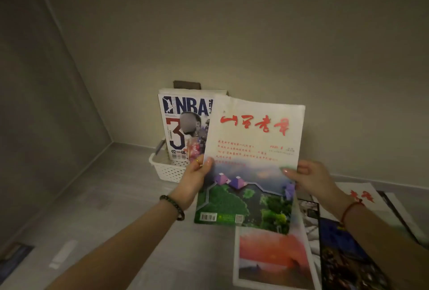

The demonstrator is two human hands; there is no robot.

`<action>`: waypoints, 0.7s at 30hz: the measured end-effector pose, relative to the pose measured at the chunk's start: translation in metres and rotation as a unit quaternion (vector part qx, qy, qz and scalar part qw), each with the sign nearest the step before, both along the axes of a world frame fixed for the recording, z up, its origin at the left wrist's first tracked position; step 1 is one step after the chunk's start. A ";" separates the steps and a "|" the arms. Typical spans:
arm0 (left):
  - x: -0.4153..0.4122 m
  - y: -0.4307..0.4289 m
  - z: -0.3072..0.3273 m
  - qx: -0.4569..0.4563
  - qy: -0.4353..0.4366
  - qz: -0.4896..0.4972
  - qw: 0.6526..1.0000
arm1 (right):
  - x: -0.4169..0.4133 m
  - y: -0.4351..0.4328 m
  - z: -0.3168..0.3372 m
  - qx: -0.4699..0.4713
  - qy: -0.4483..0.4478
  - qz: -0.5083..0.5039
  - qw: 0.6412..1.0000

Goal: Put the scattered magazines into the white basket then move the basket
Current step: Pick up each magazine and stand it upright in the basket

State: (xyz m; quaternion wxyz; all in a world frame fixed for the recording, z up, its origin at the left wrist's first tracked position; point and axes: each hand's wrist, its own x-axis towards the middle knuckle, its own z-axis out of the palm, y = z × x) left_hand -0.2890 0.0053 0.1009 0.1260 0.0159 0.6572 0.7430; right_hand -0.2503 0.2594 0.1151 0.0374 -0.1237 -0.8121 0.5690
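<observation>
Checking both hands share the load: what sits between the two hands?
Head view: the white magazine with red title, held at its edges between left hand and right hand.

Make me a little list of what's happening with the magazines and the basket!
held magazine: white cover with red writing, held up by both hands
left hand: grip on its left edge
right hand: grip on its right edge
white basket: on the floor by the wall, behind the held magazine
already in basket: NBA magazine, standing upright
still on floor: sunset-picture magazine and others lying to its right
job status: not finished
</observation>
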 end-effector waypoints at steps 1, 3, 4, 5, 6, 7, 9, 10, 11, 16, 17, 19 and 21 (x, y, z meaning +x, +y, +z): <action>-0.010 -0.011 0.010 -0.023 0.010 0.017 1.000 | -0.011 -0.011 0.009 -0.002 0.021 -0.005 1.000; -0.030 -0.032 0.028 -0.063 0.030 0.051 0.996 | -0.036 -0.034 0.025 -0.006 0.056 -0.014 0.998; -0.040 -0.042 0.035 -0.082 0.041 0.069 0.993 | -0.049 -0.046 0.031 -0.006 0.071 -0.018 0.997; -0.051 -0.052 0.043 -0.100 0.054 0.088 0.990 | -0.061 -0.057 0.037 -0.005 0.085 -0.021 0.996; -0.061 -0.062 0.050 -0.114 0.067 0.105 0.986 | -0.074 -0.068 0.040 -0.005 0.097 -0.025 0.995; -0.072 -0.073 0.055 -0.121 0.078 0.119 0.982 | -0.087 -0.079 0.043 -0.003 0.107 -0.027 0.994; -0.094 -0.093 0.061 -0.132 0.090 0.134 0.978 | -0.108 -0.098 0.045 0.022 0.112 -0.025 0.993; -0.106 -0.102 0.062 -0.135 0.091 0.139 0.977 | -0.118 -0.106 0.042 0.032 0.108 -0.024 0.993; -0.118 -0.111 0.061 -0.133 0.089 0.143 0.977 | -0.128 -0.113 0.039 0.036 0.104 -0.026 0.994; -0.166 -0.136 0.042 -0.119 0.074 0.137 0.981 | -0.165 -0.137 0.017 0.034 0.089 -0.076 0.993; -0.173 -0.139 0.035 -0.120 0.067 0.130 0.982 | -0.171 -0.139 0.011 0.030 0.086 -0.086 0.992; -0.187 -0.142 0.020 -0.119 0.049 0.116 0.985 | -0.180 -0.142 -0.001 0.030 0.075 -0.096 0.992; -0.198 -0.141 0.003 -0.123 0.026 0.105 0.986 | -0.186 -0.143 -0.014 0.048 0.060 -0.101 0.992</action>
